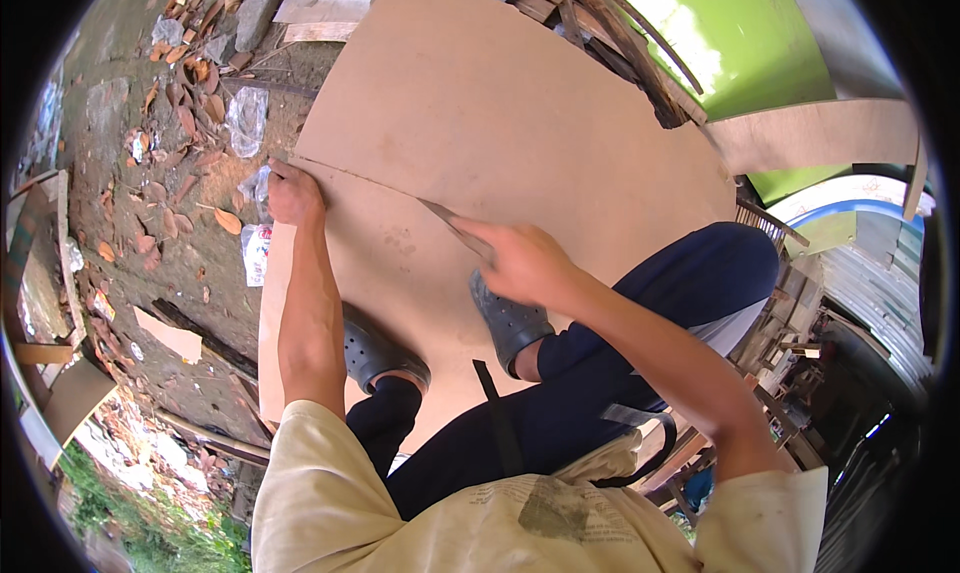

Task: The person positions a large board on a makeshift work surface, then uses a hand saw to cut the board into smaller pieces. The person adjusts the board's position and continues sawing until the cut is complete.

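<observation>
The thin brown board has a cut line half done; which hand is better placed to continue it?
Probably the right hand: it holds the blade on the cut line in the board. The left hand presses the board's edge.

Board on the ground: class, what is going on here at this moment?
A person squats on a large brown board lying on the ground, both grey clogs planted on it. The right hand holds a blade with its tip on a thin line that runs across the board. The left hand presses down at the board's left edge, where that line ends. Dry leaves and wood scraps lie on the dirt to the left.
</observation>
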Demonstrator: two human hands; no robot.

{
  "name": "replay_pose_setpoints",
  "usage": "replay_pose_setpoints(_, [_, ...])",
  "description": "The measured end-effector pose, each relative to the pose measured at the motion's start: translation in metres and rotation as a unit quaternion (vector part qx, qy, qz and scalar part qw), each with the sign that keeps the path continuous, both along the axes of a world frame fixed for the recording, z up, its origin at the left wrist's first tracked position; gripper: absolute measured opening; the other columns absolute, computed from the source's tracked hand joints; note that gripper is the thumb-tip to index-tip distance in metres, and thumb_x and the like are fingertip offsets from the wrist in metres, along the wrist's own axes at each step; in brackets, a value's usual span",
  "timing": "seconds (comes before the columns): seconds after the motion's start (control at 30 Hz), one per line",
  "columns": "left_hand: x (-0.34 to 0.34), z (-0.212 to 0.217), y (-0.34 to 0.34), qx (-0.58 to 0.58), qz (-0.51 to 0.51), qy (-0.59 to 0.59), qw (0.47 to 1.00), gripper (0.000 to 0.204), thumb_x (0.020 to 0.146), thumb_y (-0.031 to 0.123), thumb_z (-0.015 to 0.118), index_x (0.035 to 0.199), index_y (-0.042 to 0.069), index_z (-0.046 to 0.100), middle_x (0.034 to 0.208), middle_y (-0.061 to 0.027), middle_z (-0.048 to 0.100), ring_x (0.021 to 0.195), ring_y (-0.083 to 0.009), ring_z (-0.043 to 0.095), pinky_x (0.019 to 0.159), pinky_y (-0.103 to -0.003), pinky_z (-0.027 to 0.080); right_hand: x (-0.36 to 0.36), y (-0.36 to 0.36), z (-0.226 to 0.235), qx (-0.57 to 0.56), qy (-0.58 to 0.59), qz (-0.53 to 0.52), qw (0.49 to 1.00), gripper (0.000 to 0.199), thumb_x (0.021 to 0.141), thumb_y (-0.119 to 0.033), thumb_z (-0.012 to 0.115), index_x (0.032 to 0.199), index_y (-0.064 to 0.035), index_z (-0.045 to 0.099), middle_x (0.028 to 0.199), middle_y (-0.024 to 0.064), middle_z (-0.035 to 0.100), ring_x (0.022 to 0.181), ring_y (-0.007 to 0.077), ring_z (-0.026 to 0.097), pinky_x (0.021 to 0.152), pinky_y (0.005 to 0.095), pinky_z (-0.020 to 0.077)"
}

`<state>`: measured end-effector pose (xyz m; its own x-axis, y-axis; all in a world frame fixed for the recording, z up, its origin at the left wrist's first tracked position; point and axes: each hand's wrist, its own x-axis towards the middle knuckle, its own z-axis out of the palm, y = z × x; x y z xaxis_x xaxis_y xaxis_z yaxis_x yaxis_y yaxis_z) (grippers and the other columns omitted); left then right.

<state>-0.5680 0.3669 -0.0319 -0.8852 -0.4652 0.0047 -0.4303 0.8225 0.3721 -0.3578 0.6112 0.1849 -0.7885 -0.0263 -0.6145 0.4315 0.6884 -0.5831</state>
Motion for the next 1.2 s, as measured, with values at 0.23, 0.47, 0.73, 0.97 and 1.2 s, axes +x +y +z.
replay_pose_setpoints(0.23, [-0.001,0.007,-0.005,0.019,0.013,-0.023,0.999,0.066,0.106,0.052,0.035,0.099,0.002,0.077,0.092,-0.0235,0.075,0.09,-0.0455,0.069,0.088,-0.055,0.05,0.011,-0.001,0.037,-0.029,-0.022,-0.027,0.999,0.062,0.082,-0.007,0.062,0.144,-0.0121,0.057,0.075,0.0233,0.067,0.062,0.0407,0.064,0.068,0.0482,0.0534])
replay_pose_setpoints(0.47, [-0.002,0.008,-0.001,0.01,0.005,-0.028,1.0,0.067,0.107,0.052,0.032,0.101,0.002,0.077,0.096,-0.0234,0.075,0.094,-0.0444,0.069,0.091,-0.054,0.049,0.001,0.012,0.039,-0.04,-0.047,-0.041,0.997,0.062,0.081,-0.006,0.063,0.143,-0.0096,0.057,0.085,0.027,0.069,0.073,0.0443,0.067,0.073,0.0479,0.0546])
replay_pose_setpoints(0.73, [-0.002,0.005,-0.009,0.01,0.0,-0.009,1.0,0.066,0.106,0.052,0.033,0.098,0.003,0.077,0.092,-0.0227,0.075,0.089,-0.0445,0.07,0.09,-0.053,0.049,0.02,0.019,0.05,-0.06,0.026,-0.042,0.997,0.061,0.079,-0.005,0.065,0.139,-0.0043,0.059,0.084,0.0278,0.068,0.076,0.0455,0.067,0.071,0.0465,0.055])
replay_pose_setpoints(0.97, [0.005,0.008,0.006,0.027,0.007,-0.024,0.999,0.066,0.106,0.053,0.033,0.099,0.004,0.077,0.093,-0.023,0.075,0.092,-0.0452,0.07,0.093,-0.054,0.049,0.024,0.034,0.002,-0.039,0.053,-0.046,0.997,0.059,0.079,-0.002,0.062,0.138,-0.0069,0.061,0.076,0.0253,0.067,0.057,0.0332,0.065,0.06,0.0393,0.0528])
replay_pose_setpoints(1.2, [0.002,0.009,-0.004,0.052,0.003,-0.04,0.998,0.069,0.106,0.054,0.031,0.101,0.003,0.077,0.096,-0.0248,0.074,0.097,-0.0444,0.07,0.096,-0.053,0.047,0.028,0.008,-0.009,-0.03,0.025,-0.045,0.998,0.061,0.081,-0.005,0.063,0.142,-0.0079,0.058,0.072,0.0234,0.067,0.059,0.0323,0.067,0.062,0.0419,0.0538])
